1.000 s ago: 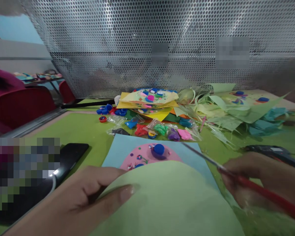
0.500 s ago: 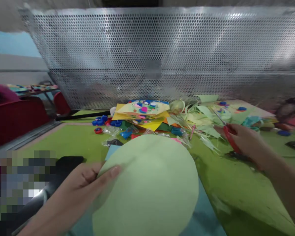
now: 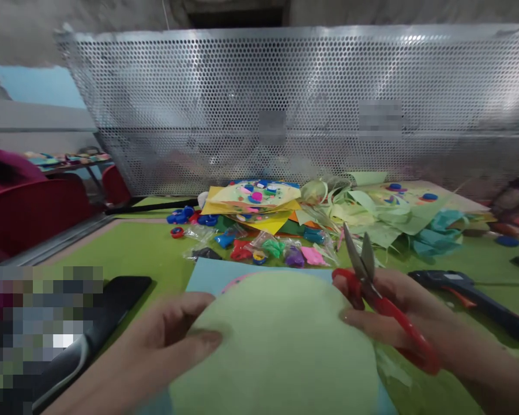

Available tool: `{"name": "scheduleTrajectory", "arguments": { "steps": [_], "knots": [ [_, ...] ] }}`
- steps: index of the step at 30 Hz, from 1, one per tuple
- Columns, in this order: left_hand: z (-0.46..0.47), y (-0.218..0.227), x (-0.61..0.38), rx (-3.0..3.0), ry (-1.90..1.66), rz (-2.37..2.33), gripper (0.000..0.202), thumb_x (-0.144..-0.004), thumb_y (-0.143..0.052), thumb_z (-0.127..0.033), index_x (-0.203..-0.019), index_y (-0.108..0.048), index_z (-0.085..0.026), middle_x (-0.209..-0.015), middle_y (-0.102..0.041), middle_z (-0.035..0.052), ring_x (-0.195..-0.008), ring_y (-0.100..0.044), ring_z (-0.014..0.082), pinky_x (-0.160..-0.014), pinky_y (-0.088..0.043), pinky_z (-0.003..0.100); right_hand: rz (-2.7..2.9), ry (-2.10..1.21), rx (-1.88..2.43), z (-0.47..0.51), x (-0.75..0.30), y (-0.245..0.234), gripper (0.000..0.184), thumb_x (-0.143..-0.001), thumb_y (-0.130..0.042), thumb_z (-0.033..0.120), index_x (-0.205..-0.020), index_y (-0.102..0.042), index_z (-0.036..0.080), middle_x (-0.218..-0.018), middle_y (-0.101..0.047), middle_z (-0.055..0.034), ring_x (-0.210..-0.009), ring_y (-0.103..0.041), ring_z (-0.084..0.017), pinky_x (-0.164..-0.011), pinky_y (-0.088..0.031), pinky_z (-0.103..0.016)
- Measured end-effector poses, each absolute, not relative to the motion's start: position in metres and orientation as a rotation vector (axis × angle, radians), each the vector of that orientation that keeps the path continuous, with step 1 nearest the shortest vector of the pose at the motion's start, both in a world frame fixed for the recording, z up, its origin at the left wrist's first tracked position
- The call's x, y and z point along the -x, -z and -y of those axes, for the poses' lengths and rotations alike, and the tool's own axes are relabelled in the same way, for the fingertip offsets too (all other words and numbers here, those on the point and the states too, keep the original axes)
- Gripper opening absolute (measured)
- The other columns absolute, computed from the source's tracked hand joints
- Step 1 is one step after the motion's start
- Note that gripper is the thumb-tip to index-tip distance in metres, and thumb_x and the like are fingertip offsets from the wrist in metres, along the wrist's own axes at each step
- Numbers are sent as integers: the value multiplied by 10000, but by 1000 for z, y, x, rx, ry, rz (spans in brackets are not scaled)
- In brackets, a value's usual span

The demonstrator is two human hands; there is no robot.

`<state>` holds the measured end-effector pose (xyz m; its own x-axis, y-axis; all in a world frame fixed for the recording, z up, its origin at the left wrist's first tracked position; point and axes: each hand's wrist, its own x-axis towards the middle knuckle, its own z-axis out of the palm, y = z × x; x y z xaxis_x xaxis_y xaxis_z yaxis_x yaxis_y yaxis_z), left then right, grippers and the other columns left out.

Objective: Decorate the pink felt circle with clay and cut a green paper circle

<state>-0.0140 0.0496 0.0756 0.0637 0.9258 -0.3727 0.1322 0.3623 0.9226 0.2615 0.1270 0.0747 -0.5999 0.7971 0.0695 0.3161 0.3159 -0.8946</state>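
A large rounded sheet of pale green paper [image 3: 277, 340] fills the lower middle, held up over a light blue sheet [image 3: 211, 275]. My left hand [image 3: 177, 340] pinches its left edge, thumb on top. On the other side, my right hand [image 3: 406, 317] grips a pair of red-handled scissors [image 3: 372, 288], blades parted and pointing up and away. The right thumb and a finger also touch the paper's right edge. A bit of pink shows behind the paper's upper left rim; what it belongs to is hidden.
A glue gun [image 3: 471, 300] lies at right. Small bags of coloured clay [image 3: 272, 248] line the table beyond the blue sheet. Behind them are stacked decorated papers [image 3: 255, 199] and pale green paper scraps [image 3: 367, 207]. A perforated metal panel [image 3: 242, 86] stands at the back; a black object [image 3: 125, 288] lies left.
My right hand has come in from the right with the scissors, now turned upward, to the paper's right edge. The paper has dropped lower, uncovering the clay bags and more of the blue sheet.
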Motion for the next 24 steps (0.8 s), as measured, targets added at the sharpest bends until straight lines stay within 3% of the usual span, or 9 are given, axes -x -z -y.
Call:
{"name": "scheduleTrajectory", "arguments": {
  "steps": [3, 5, 7, 9, 12, 14, 17, 20, 24],
  "knots": [
    [-45, -76, 12, -1069, -758, -1373, 241, -569, -746, -446, -723, -696, -267, -664, -649, -38, -688, -588, 175, -603, -459, 227, 2090, -1306, 1029, -121, -258, -74, 153, -707, -638, 326, -687, -517, 234, -589, -405, 63, -513, -379, -106, -478, -393, -198],
    [-46, -73, 11, -1181, -648, -1447, 229, -626, -713, -451, -687, -668, -235, -613, -566, -47, -610, -508, 136, -532, -398, 200, 2076, -1353, 1027, -116, -255, -72, 152, -676, -647, 351, -679, -539, 244, -556, -412, 64, -477, -382, -105, -439, -396, -196],
    [-47, -71, 9, -1279, -563, -1506, 325, -682, -653, -508, -610, -604, -195, -536, -438, -61, -510, -371, 96, -441, -283, 179, 2059, -1296, 1018, -113, -253, -71, 173, -619, -685, 388, -645, -570, 261, -536, -462, 57, -462, -444, -123, -417, -437, -206],
    [-48, -73, 5, -1224, -613, -1539, 436, -671, -610, -601, -565, -554, -182, -492, -380, -68, -467, -305, 81, -410, -224, 174, 2022, -1106, 1040, -112, -254, -70, 200, -565, -719, 427, -695, -633, 302, -622, -604, 30, -542, -575, -187, -466, -524, -259],
    [-47, -83, -2, -970, -766, -1543, 429, -550, -707, -599, -632, -633, -184, -553, -571, -22, -494, -454, 108, -456, -338, 183, 2033, -935, 1104, -114, -259, -73, 247, -604, -680, 469, -825, -671, 357, -759, -704, 0, -659, -663, -257, -558, -587, -337],
    [-46, -89, -3, -927, -794, -1575, 471, -509, -713, -628, -620, -647, -175, -547, -589, -7, -480, -463, 110, -458, -348, 189, 2115, -947, 1144, -116, -263, -75, 176, -651, -621, 492, -732, -660, 340, -692, -691, -11, -610, -661, -261, -532, -592, -351],
    [-43, -92, 0, -955, -721, -1637, 543, -509, -660, -697, -579, -623, -160, -466, -489, -29, -422, -368, 81, -431, -281, 186, 2243, -998, 1182, -117, -269, -75, 216, -653, -588, 533, -628, -626, 322, -650, -671, -29, -556, -642, -268, -489, -584, -369],
    [-43, -91, 5, -973, -669, -1655, 514, -525, -661, -669, -543, -578, -163, -445, -408, -49, -415, -312, 74, -428, -238, 192, 2305, -1160, 1186, -117, -279, -68, 200, -671, -571, 539, -730, -656, 368, -772, -703, -25, -614, -656, -275, -500, -582, -364],
    [-42, -90, 7, -972, -673, -1636, 487, -552, -662, -623, -483, -500, -169, -432, -397, -49, -404, -304, 73, -419, -241, 190, 2267, -1201, 1269, -118, -294, -54, 266, -646, -610, 525, -890, -664, 433, -977, -709, -10, -866, -661, -336, -517, -581, -358]
  ]
}}
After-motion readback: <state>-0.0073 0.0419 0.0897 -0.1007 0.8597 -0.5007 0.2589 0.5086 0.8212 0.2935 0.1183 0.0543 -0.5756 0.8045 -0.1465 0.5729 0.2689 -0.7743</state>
